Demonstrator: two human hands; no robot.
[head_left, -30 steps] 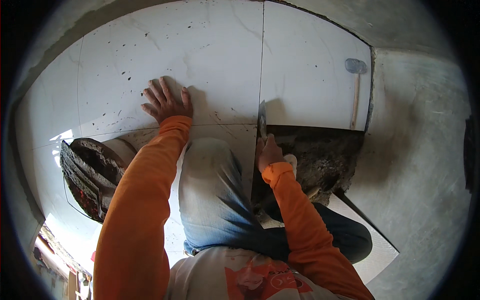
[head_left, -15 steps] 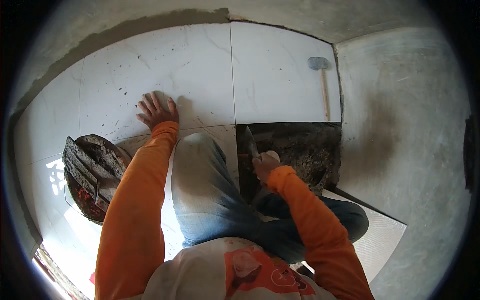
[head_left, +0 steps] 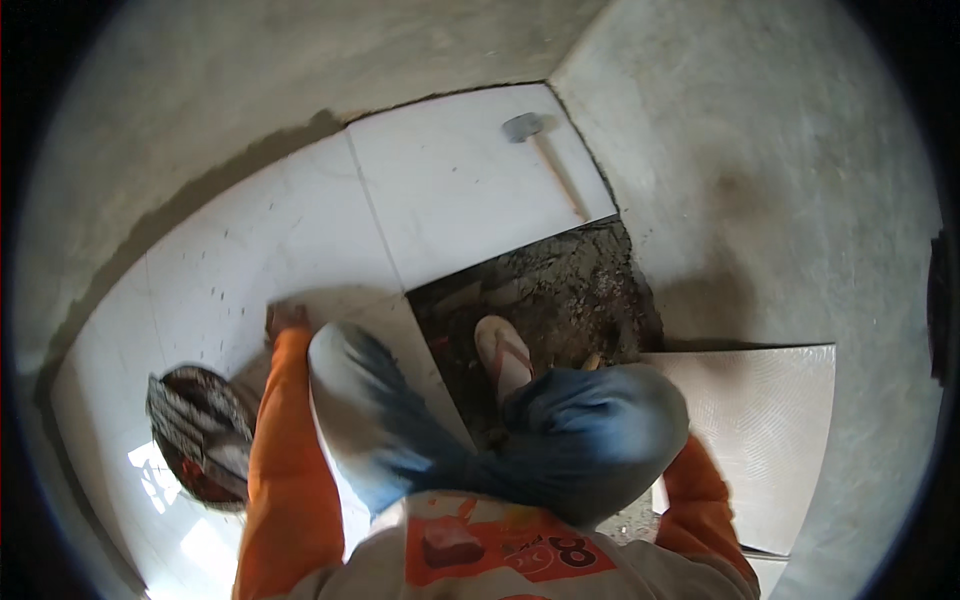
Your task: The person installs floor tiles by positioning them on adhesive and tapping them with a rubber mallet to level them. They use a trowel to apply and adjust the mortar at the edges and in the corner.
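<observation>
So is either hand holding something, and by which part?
The left hand shows nothing held; it seems to rest on the white tile. The right hand is hidden by the right knee, so I can't tell there.

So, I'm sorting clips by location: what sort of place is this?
Probably a room under construction: a mallet lies on pale floor tiles; dark, rough ground lies uncovered beside them.

Dim, diffuse light; hard white glare on the glossy white floor tiles [head_left: 220,265], left of and bodyward from the blurred bare left hand [head_left: 288,317]; soft shadows on the smooth grey concrete wall [head_left: 780,190] far rightward; straight edges bow toward a black rim.
</observation>
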